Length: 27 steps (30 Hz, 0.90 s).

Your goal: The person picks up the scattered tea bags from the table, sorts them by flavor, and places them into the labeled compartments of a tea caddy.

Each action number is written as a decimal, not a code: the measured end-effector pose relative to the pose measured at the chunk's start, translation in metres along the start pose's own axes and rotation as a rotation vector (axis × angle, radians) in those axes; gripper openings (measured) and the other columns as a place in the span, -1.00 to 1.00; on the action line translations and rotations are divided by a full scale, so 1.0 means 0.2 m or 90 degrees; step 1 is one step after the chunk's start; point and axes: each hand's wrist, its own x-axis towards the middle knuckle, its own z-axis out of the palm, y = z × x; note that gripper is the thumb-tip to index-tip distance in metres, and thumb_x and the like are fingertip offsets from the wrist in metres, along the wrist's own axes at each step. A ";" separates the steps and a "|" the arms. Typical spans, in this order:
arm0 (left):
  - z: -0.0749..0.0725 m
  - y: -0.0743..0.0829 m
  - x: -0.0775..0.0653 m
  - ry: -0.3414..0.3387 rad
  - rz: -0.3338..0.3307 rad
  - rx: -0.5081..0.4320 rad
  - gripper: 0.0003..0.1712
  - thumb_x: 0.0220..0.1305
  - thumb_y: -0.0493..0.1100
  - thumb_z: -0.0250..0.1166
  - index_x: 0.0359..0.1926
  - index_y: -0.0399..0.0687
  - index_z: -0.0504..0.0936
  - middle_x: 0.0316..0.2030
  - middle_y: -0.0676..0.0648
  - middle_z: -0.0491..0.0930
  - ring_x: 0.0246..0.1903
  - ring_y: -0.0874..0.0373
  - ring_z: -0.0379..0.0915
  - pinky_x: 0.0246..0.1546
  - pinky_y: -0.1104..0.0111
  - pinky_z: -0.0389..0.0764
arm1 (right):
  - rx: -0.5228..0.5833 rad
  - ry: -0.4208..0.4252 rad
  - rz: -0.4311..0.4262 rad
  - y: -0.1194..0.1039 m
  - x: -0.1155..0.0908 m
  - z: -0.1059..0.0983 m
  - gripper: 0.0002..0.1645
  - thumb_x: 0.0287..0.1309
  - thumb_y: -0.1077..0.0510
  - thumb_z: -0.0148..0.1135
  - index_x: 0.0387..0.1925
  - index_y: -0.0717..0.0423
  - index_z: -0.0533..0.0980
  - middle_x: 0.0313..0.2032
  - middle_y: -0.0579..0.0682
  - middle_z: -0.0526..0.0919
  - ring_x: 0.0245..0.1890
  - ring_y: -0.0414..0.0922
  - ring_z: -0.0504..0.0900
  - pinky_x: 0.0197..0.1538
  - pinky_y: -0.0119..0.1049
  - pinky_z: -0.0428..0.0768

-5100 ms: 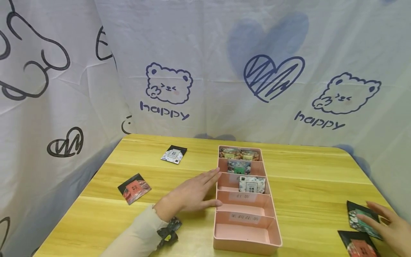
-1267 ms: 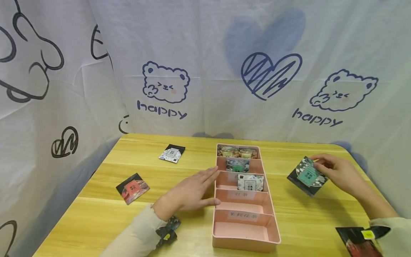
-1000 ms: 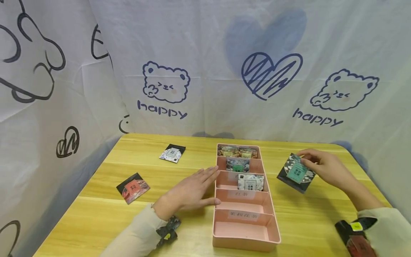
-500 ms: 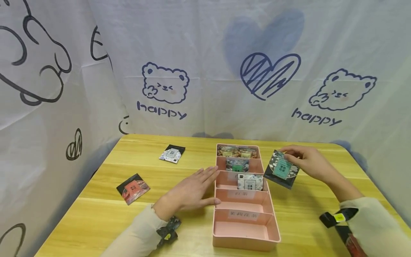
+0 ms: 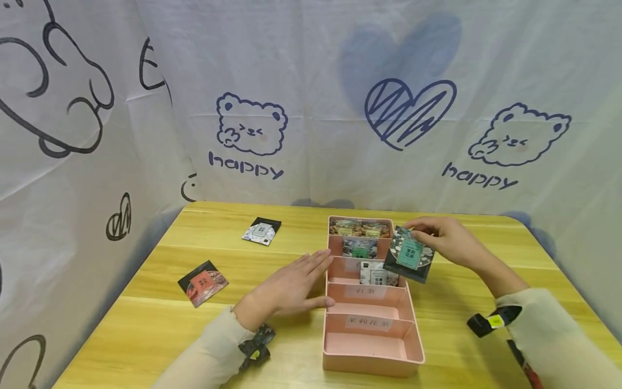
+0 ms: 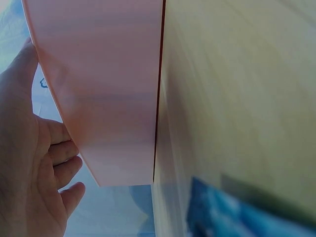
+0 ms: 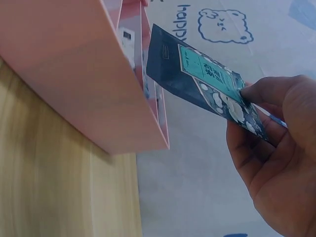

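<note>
A long pink divided box stands on the table. My left hand lies along its left rim, fingers extended and touching the edge. My right hand pinches a dark tea sachet with a green label by its top corner, thumb on the printed face. The sachet hangs tilted over the box's right rim, beside the second and third compartments from the back. Two brown sachets with yellow labels stand in the rear compartment. A green-labelled sachet is in the second and a white sachet in the third.
On the table's left lie a black-and-white sachet and a red-labelled sachet. Another dark and red sachet is mostly hidden by my right sleeve. Paper labels mark the box's dividers. A printed curtain hangs behind the table.
My right hand has lifted the green-labelled sachet from the table at right and carried it leftward to the box's right rim. My left hand has stayed on the left rim.
</note>
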 end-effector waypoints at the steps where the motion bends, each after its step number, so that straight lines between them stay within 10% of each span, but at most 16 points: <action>1: 0.00 0.00 0.00 0.002 0.001 0.001 0.12 0.30 0.56 -0.36 0.54 -0.19 -0.13 0.53 -0.17 -0.20 0.50 0.01 -0.28 0.47 0.15 -0.08 | 0.003 -0.002 -0.004 -0.01 0.00 0.00 -0.70 0.41 0.15 0.12 0.09 0.11 0.59 -0.25 0.00 0.65 -0.42 -0.09 0.46 -0.45 -0.32 0.50; 27: 0.02 0.00 0.00 0.004 -0.003 -0.003 0.12 0.30 0.57 -0.36 0.55 -0.17 -0.15 0.54 -0.15 -0.22 0.50 0.00 -0.27 0.47 0.18 -0.10 | 0.124 -0.098 -0.082 -0.16 -0.14 0.16 -0.71 0.39 0.19 0.14 0.08 0.10 0.60 -0.24 -0.10 0.69 -0.50 -0.24 0.47 -0.49 -0.37 0.50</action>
